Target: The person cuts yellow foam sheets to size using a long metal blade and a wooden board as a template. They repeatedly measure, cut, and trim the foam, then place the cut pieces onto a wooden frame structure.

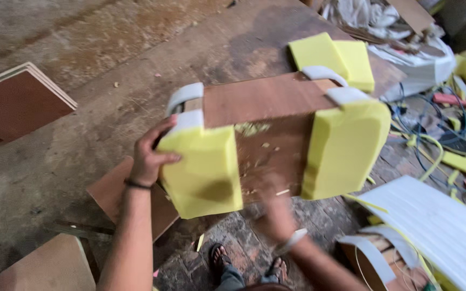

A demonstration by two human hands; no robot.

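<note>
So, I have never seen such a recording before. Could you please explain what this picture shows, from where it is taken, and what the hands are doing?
There is no machine here. A person wears a camera on the head, so you look down along their own arms. You can also see their feet in sandals at the bottom.

The left hand grips the side of a wooden frame piece, brown, with yellow foam blocks glued on its ends and white foam strips along the upper edges. The right hand is under the middle of the piece; it is blurred, so I cannot tell if it holds anything.

Around them: a rough concrete floor, brown plywood boards at the left, a second padded piece behind, a white foam sheet at the right, and foam scraps and cables beyond it.
</note>
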